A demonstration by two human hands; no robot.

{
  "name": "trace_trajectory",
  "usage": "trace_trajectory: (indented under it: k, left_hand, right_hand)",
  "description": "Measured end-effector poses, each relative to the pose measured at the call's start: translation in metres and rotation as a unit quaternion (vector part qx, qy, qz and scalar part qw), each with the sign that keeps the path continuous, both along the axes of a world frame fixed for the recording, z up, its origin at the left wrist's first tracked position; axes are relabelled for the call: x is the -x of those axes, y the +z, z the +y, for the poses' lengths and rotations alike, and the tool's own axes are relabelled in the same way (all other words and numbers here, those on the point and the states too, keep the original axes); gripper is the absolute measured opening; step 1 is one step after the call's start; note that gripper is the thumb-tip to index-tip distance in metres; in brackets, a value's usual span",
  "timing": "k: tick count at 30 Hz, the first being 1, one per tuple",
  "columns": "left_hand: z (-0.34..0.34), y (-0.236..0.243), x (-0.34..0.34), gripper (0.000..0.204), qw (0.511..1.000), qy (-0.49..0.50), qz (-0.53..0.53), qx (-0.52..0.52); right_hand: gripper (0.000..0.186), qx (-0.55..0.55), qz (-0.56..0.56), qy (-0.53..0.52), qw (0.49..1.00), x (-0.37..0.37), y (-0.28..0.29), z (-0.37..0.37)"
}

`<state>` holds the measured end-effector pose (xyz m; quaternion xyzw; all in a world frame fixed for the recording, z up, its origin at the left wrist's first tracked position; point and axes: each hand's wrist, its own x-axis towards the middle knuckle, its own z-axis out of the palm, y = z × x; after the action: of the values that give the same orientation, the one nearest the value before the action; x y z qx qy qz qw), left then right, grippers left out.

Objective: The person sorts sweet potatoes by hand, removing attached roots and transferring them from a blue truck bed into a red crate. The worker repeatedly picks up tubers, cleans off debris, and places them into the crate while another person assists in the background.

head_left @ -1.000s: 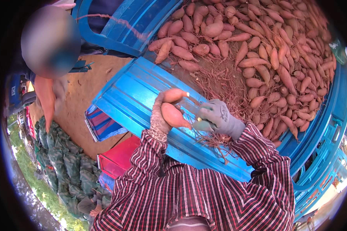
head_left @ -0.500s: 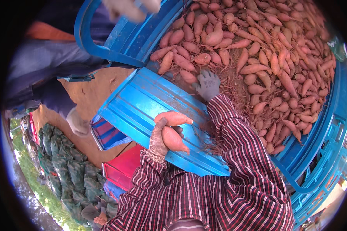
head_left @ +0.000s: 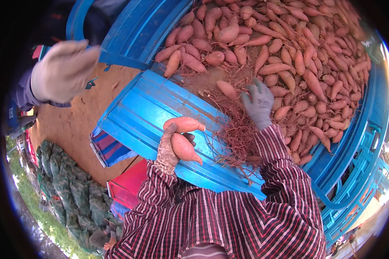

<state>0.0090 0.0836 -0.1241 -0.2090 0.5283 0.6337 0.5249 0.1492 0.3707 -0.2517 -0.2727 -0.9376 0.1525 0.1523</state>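
Blue metal panel [head_left: 129,116] lies before the worker; past it a heap of sweet potatoes [head_left: 307,64], too many to count, fills the truck bed, with tangled roots [head_left: 242,144] in between. One co-worker's gloved hand [head_left: 65,71] blurs at left, above dark green bundles [head_left: 73,194]. The left hand [head_left: 165,151] grips two sweet potatoes [head_left: 184,147], plump, reddish-pink and tapered, over the panel. The right hand [head_left: 260,105], fingers parted around nothing, is just beside one loose sweet potato [head_left: 226,89].
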Motion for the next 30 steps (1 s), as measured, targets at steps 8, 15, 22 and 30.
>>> trace_trajectory:
  k: [8,15,22,30]
  left_hand:
    - [-0.002,-0.004,0.005,0.079,0.999,-0.02,-0.008,-0.042]
    - [0.015,-0.012,0.015,0.074,0.994,-0.039,0.017,-0.104]
    - [0.011,-0.005,0.01,0.087,0.984,-0.06,0.083,-0.148]
    - [0.047,0.016,0.002,0.054,0.897,-0.066,0.408,-0.157]
  right_hand:
    - [0.045,0.023,-0.068,0.016,0.997,0.047,-0.003,-0.031]
    - [0.046,0.258,-0.016,0.188,0.947,0.026,0.085,-0.057]
    - [0.033,0.547,-0.026,0.167,0.82,0.017,0.132,-0.083]
    - [0.028,0.514,0.185,-0.028,0.837,0.041,0.09,-0.118]
